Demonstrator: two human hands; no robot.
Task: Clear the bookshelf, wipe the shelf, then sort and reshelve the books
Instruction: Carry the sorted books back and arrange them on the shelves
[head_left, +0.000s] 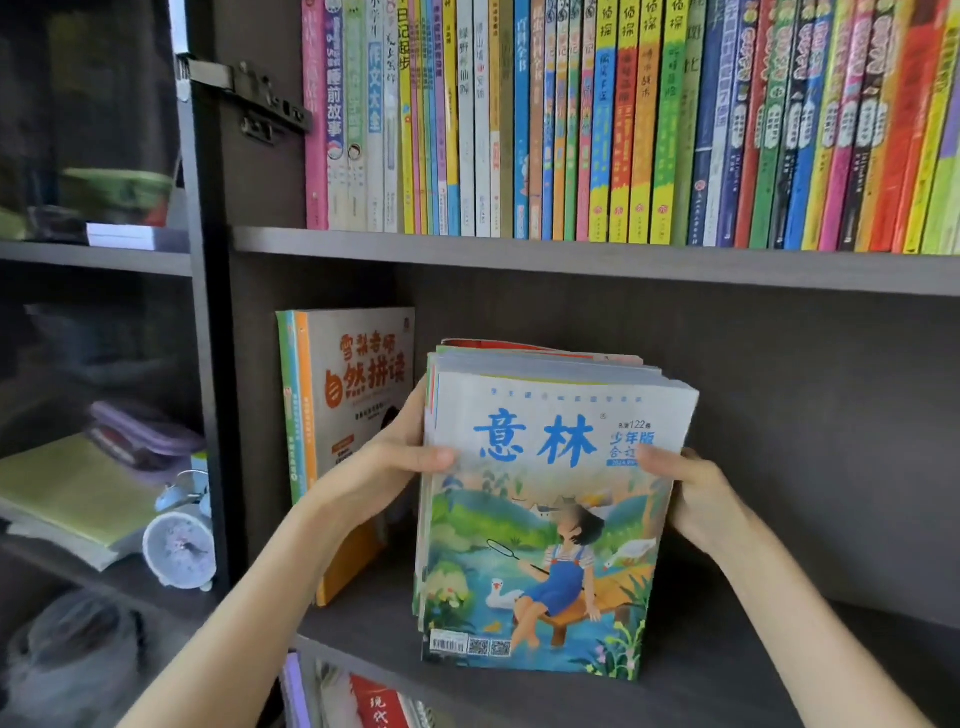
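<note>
While the left hand (400, 457) and right hand (698, 493) clasp the stack of books (550, 545) by its sides, upright on the middle shelf (779, 670), keep the edges squared; slide it against the standing books (353, 395) nearby; release only once supported.

Dark middle shelf (363, 629). Carries a small set of thin books (353, 415) upright against its left wall. Bears a thick stack of magazines (545, 519) on end near the front edge, cover outward. Above, upper shelf (571, 262): holds a tight row of books (623, 119), spines out.
</note>
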